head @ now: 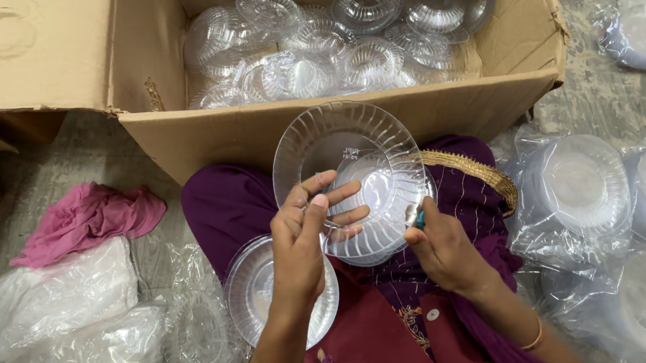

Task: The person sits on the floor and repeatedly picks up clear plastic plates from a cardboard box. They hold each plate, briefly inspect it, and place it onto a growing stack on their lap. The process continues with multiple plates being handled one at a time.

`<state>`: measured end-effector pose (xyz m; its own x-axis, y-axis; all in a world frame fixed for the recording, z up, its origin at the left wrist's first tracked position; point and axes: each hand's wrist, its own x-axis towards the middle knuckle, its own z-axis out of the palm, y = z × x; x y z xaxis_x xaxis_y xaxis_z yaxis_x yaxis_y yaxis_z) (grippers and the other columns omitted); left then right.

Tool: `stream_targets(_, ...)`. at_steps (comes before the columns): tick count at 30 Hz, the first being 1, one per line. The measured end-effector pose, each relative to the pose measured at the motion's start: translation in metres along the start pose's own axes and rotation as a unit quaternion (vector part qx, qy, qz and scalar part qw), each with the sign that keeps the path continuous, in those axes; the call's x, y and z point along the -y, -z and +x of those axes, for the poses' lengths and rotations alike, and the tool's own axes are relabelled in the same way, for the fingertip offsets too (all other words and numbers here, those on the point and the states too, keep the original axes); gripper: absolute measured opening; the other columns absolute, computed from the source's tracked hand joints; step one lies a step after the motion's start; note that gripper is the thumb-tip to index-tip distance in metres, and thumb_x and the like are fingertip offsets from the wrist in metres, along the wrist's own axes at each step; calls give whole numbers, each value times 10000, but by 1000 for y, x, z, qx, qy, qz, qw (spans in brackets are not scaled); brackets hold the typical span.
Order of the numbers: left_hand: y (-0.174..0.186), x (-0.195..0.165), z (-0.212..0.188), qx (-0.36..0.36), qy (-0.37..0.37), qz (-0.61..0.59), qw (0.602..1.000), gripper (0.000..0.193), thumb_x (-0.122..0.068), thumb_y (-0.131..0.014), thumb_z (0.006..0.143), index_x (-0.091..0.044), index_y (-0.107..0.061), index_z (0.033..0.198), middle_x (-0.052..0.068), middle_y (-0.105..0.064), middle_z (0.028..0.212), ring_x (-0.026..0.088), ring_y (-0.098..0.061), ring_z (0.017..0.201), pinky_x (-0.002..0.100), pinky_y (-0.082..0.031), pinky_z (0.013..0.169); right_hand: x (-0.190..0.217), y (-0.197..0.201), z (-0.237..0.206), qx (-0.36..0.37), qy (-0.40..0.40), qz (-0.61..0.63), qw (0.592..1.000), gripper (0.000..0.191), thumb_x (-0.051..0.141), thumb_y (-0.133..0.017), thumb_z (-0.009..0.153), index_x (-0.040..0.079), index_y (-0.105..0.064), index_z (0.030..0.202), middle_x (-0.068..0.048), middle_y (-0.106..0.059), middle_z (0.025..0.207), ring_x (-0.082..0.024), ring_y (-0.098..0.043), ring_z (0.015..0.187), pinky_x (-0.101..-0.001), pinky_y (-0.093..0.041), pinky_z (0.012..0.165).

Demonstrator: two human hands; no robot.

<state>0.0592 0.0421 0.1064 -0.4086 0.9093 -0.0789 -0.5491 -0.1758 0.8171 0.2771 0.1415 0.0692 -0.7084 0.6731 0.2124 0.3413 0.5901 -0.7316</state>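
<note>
At centre frame, the left hand (pixel 307 224) pinches a clear plastic plate (pixel 349 180) by its ribbed rim, while the right hand (pixel 441 245), closed on a small blue tool (pixel 420 218), steadies its edge. The plate looks light, thin, slippery and easily cracked, so the rim seems the safest hold.

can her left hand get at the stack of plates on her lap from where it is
Probably yes. The left hand hovers right above the plate stack on the lap, with nothing between them. It is holding a clear plate together with the right hand, so it would have to let go first.
</note>
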Motion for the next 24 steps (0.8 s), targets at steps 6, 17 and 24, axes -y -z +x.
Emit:
stream_targets(6, -18, 8, -12, -28, -12, -41, 999, 429, -171, -446, 1052, 44, -423, 1422, 287, -646, 1318, 327, -737, 1051, 357, -647, 810, 12, -14, 10, -71, -3, -29, 997, 887, 806, -571, 751, -21, -438, 1043, -65, -579, 588, -200, -657, 530, -325, -514, 476)
stream_targets(17, -34, 18, -25, -65, -67, -92, 991, 439, -177, -406, 1074, 18, -343, 1463, 269, -577, 1410, 331, -685, 1167, 394, -626, 896, 15, -35, 3, -111, 26, -34, 993, 862, 734, -361, 968, -103, -419, 1166, -95, -625, 679, -215, -693, 611, -326, -523, 519)
stream_targets(24, -34, 27, -23, -78, -80, -83, 990, 457, -191, -402, 1077, 11, -329, 1480, 278, -559, 1429, 356, -671, 1201, 405, -625, 919, 15, -31, 6, -67, -17, -3, 998, 839, 731, -347, 963, -76, -481, 1148, -98, -629, 684, -197, -681, 595, -314, -523, 537)
